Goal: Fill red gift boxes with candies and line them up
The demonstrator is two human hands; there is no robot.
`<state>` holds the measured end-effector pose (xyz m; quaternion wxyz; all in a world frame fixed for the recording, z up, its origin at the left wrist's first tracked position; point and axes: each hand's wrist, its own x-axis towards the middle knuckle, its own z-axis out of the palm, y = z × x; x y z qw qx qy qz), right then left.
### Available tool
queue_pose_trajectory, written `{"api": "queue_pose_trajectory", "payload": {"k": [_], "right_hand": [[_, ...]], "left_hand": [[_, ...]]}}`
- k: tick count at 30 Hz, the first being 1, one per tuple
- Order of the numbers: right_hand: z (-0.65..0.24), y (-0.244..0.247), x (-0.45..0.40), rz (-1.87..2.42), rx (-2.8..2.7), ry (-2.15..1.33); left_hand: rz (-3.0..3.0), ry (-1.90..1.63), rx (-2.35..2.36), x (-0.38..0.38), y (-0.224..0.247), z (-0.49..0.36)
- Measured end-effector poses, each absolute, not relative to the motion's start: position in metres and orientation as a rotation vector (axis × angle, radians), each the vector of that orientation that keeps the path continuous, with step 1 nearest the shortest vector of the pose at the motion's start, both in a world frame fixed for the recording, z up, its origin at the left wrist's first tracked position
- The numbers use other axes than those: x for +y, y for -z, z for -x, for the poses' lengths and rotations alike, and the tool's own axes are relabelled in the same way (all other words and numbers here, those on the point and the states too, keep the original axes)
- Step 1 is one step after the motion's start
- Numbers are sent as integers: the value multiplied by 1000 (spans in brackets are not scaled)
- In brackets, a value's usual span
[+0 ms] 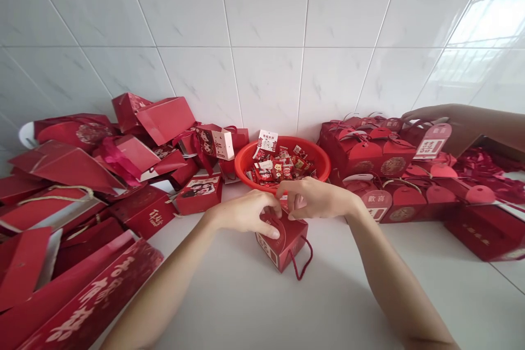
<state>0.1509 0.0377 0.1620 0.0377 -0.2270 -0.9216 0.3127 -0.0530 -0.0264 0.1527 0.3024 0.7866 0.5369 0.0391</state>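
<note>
A small red box (292, 235) with a dark red cord handle (304, 262) stands on the white table (246, 306). My left hand (254, 213) lies over the box's top left, its thumb on the curved flap and its fingers curled at the top edge. At the box's back right, my right hand (314, 198) has its fingers bent down towards the top, thumb and fingers close together. Just behind both hands sits a red plastic basin (324, 161) holding small red and white packets (283, 167).
Red boxes and bags (158, 120) are heaped at the left. Rows of closed red boxes (369, 153) stand at the right, where another person's hand (435, 115) reaches in. Magenta ribbons (476, 167) lie at the far right. A tiled wall (266, 82) rises behind.
</note>
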Motion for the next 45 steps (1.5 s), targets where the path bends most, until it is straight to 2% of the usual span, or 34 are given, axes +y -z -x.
{"api": "queue_pose_trajectory", "payload": {"k": [5, 10, 14, 18, 23, 29, 39, 45], "right_hand": [[-150, -157, 39, 698, -2913, -1081], [-152, -154, 44, 572, -2939, -1118], [-156, -157, 47, 675, -3006, -1006], [-160, -158, 50, 862, -3070, -892], [-162, -152, 53, 823, -3066, -915], [-158, -138, 63, 694, -3043, -1146], [-159, -125, 84, 531, -2938, -1786], [-157, -119, 88, 484, -2917, -1953]], "left_hand": [[-2096, -100, 1634, -33, -152, 46], [-2124, -112, 1374, -27, -146, 48], [-2098, -121, 1239, -20, -142, 51], [-2090, -44, 1356, -20, -141, 49], [-2069, 10, 1584, -27, -140, 45], [-2043, 33, 1670, -31, -138, 42], [-1980, 28, 1687, -29, -136, 42], [-1962, -52, 1703, -29, -136, 43]]}}
